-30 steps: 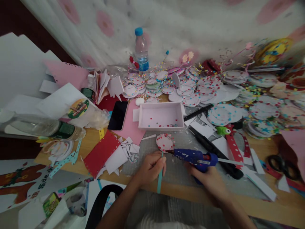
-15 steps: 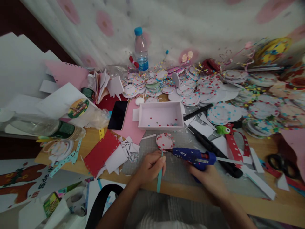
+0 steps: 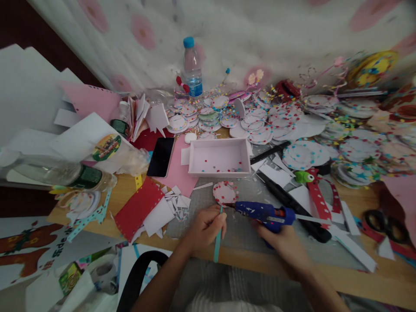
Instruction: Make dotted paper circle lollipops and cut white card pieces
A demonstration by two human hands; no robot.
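Note:
Between thumb and fingers, my left hand [image 3: 208,227] pinches a narrow teal strip [image 3: 218,247] that hangs down past the desk's front edge. My right hand [image 3: 282,240] is wrapped round the handle of a blue glue gun [image 3: 260,211], with a white glue stick [image 3: 310,219] poking out of its back. The gun's nozzle points left, at the top end of the strip. Just beyond it lies a round white paper disc [image 3: 225,193] edged with small red dots. Farther back stands an open white box [image 3: 219,158] with a few red sequins inside.
A phone [image 3: 160,157] lies left of the box on pink paper. White scraps and a red card [image 3: 139,208] are nearby. Piles of decorated discs [image 3: 256,123] and a water bottle [image 3: 193,69] line the back. Black-handled scissors [image 3: 386,225] rest at right.

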